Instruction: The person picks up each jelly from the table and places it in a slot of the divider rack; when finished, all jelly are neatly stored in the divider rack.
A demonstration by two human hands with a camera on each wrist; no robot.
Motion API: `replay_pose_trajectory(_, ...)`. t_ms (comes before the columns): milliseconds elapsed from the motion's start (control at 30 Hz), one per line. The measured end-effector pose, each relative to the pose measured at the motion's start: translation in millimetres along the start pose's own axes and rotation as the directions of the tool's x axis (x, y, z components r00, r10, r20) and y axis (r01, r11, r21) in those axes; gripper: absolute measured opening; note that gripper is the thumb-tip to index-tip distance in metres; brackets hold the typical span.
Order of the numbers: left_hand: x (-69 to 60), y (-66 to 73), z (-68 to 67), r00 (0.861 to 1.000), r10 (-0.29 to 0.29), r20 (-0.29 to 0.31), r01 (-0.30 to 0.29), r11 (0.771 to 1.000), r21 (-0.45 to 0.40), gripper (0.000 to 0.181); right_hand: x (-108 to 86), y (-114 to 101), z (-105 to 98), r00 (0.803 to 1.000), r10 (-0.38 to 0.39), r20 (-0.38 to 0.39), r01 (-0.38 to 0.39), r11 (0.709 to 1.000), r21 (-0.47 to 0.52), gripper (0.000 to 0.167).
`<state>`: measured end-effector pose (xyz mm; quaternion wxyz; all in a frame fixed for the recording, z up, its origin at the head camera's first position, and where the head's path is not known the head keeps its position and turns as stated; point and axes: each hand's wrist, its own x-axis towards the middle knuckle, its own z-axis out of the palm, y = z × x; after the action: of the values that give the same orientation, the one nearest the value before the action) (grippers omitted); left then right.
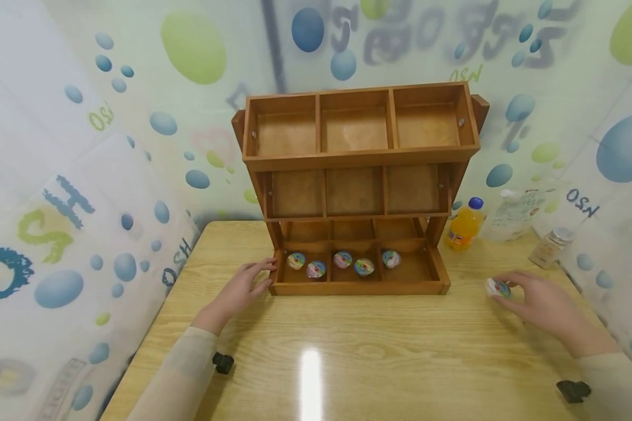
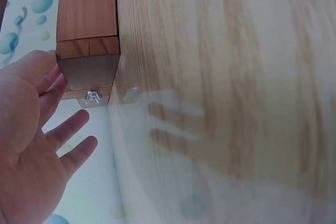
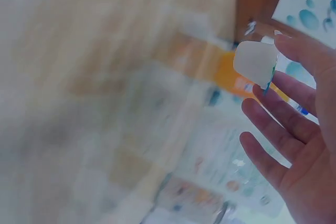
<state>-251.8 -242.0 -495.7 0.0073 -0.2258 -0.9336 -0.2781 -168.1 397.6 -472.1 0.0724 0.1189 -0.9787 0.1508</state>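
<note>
A small jelly cup (image 1: pixel 497 287) with a colourful printed lid is pinched between the thumb and fingers of my right hand (image 1: pixel 545 301), above the table to the right of a wooden rack (image 1: pixel 358 287). In the right wrist view the cup's white body (image 3: pixel 256 62) shows at my fingertips. My left hand (image 1: pixel 239 289) rests against the left end of the rack's bottom tier, fingers fairly straight; the left wrist view shows it beside the rack's wooden corner (image 2: pixel 88 48). In that tier, two cups (image 1: pixel 316 269) sit left, two (image 1: pixel 364 267) in the middle and one (image 1: pixel 391 259) on the right.
Behind the right hand stand an orange drink bottle (image 1: pixel 464 227) with a blue cap, a clear printed bag (image 1: pixel 518 213) and a silver-lidded jar (image 1: pixel 551 247). The rack's upper tiers (image 1: pixel 355 126) overhang its bottom tier. Patterned sheeting (image 1: pixel 189 117) surrounds the wooden table (image 1: pixel 379 356).
</note>
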Motion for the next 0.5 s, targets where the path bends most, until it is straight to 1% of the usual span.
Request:
replay_pose_trajectory(133, -0.1, -0.6, 0.3, 1.0, 0.008, -0.005, -0.008, 1.0, -0.004, 0.039, 9.6, -16.7, -2.8, 0.997, -0.061, -0.051, 0.061, 0.998, 0.005, 0.041)
replay_pose_trajectory(233, -0.4, -0.5, 0.4, 1.0, 0.003, -0.007, -0.003, 1.0, -0.006, 0.039, 18.8, -29.5, -4.3, 0.994, -0.093, -0.065, 0.094, 0.996, 0.008, 0.04)
replay_pose_trajectory(433, -0.3, -0.6, 0.7, 1.0, 0.006, -0.008, -0.006, 1.0, -0.007, 0.04, 39.3, -52.8, -5.7, 0.991, -0.122, -0.06, 0.124, 0.992, 0.037, 0.039)
replay_pose_trajectory(500, -0.2, -0.8, 0.9, 1.0, 0.007, -0.005, -0.007, 1.0, -0.006, 0.04, 46.7, -59.8, -5.5, 0.99, -0.138, -0.044, 0.139, 0.989, 0.042, 0.04)
